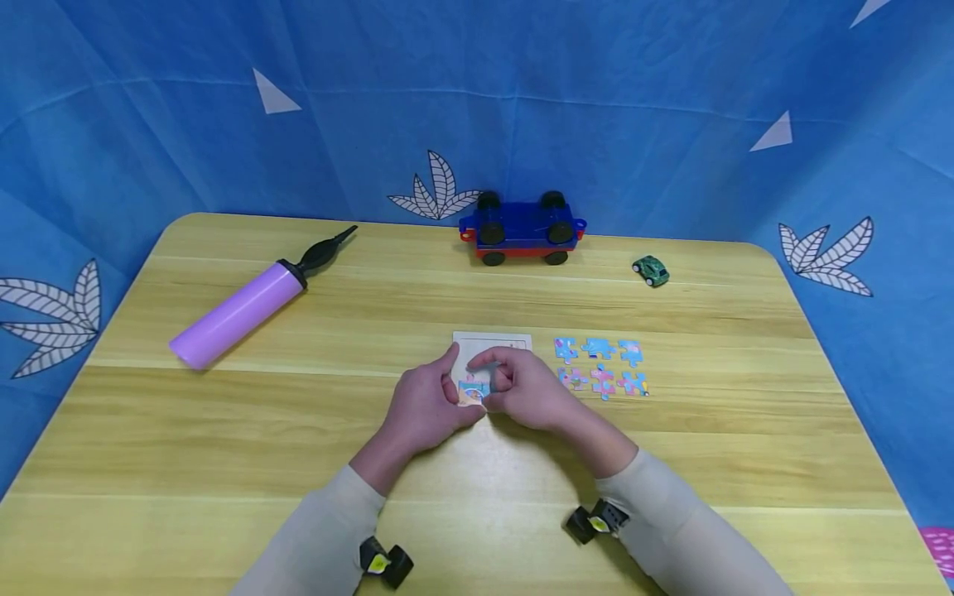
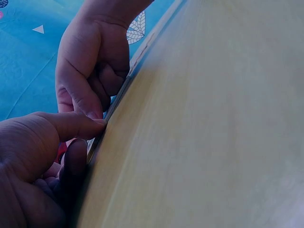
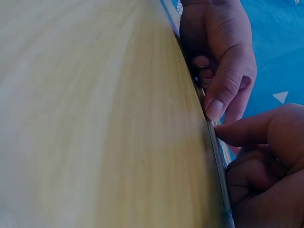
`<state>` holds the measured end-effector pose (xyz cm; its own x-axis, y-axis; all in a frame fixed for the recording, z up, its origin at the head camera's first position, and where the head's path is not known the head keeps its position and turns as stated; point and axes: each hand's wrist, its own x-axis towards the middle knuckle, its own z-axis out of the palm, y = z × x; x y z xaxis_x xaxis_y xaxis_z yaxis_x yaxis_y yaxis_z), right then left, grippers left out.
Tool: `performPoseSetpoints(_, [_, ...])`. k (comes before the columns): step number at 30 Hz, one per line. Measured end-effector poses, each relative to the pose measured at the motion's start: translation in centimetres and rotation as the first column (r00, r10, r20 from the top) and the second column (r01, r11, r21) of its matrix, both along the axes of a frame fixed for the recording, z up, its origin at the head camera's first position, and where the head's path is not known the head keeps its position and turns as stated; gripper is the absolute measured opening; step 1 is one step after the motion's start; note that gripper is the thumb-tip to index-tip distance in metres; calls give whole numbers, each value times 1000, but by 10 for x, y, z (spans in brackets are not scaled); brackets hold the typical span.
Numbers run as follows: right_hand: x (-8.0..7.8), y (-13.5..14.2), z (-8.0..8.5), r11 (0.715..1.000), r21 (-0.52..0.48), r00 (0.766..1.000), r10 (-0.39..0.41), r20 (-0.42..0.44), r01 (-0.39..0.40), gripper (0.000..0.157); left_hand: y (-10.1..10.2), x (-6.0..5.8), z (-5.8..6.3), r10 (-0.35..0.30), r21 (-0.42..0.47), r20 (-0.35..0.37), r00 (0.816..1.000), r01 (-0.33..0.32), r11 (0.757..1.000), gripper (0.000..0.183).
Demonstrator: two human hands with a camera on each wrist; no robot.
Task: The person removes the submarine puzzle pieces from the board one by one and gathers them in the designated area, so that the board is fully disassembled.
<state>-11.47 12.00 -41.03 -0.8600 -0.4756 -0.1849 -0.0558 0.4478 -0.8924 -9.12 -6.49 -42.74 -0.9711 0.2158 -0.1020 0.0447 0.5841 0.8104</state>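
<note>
A blue cloth with white leaf prints hangs behind and around a pale wooden tabletop (image 1: 298,430). Near its middle lies a white puzzle board (image 1: 492,343), flat on the wood, with both hands gathered over its near edge. A puzzle piece (image 1: 473,391), pink and blue, sits at the board's near left corner, right between the two hands.

The left hand (image 1: 425,406) rests at the board's left side, its grip curled, thumb stretched forward along the board's edge and touching it; the wrist view shows the thumb tip pressed against the thin rim of the board. The right hand (image 1: 525,387) comes in from the right, fingers bent, thumb and forefinger closed together on the piece. In the wrist views the board shows only edge-on as a thin line, so the piece itself cannot be made out there.

Just to the right of the board, six loose pieces (image 1: 600,366) lie in two neat rows, apart from the hands. Farther back, at the far edge, a blue toy cart (image 1: 522,225) with black wheels stands on a red base, and a small green car (image 1: 651,270) sits to its right. Off to the left lies a purple pump (image 1: 246,306) with a black nozzle, pointing toward the back. Both sleeves are cream coloured, with a small black camera strapped at each wrist.
</note>
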Motion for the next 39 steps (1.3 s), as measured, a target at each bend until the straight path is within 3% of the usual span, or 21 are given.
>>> performPoseSetpoints(19, [-5,1,-6,1000,-4,997,25,68,-24,37,1,0,0,2,-2,-2,1000,-2,1000,96])
performPoseSetpoints(39, [-4,1,-4,999,-33,996,-12,83,14,39,1,0,1,-2,-2,-16,1000,2,1000,95])
